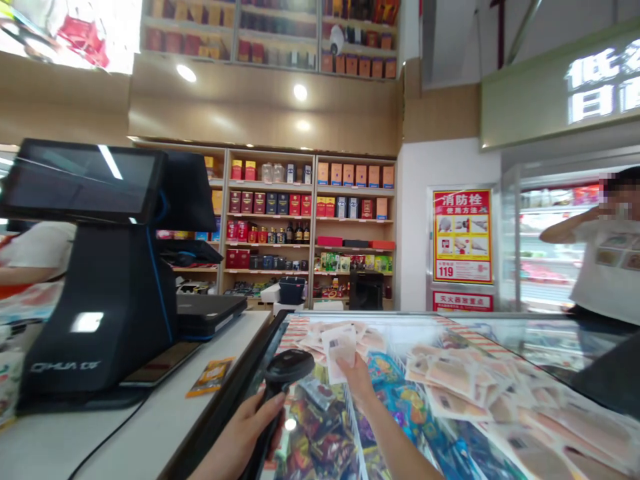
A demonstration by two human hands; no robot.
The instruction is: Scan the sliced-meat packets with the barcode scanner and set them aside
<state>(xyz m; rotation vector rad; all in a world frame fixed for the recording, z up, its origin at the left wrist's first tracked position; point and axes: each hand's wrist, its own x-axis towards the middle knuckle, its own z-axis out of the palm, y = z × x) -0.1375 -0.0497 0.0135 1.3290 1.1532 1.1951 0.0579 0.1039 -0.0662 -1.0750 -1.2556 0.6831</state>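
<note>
My left hand (249, 427) is wrapped round the handle of a black barcode scanner (289, 368), whose head tilts toward the right. Between the fingers of my right hand (361, 383) is a flat, pale packet (337, 341) with a small dark label, held upright just right of the scanner. Both hands are over the glass top of a chest freezer (345, 460). Similar packets lie loosely behind my right hand, and a larger spread of packets (480, 380) covers the glass to the right. Colourful bagged goods (320, 433) show through the glass.
On the left, a white counter (165, 427) carries a black point-of-sale terminal (105, 313), a phone-like dark slab (163, 363) and an orange sachet (211, 377). A person (607, 260) stands at the right. Another person's sleeve (40, 250) shows behind the terminal. Stocked shelves (270, 245) line the back.
</note>
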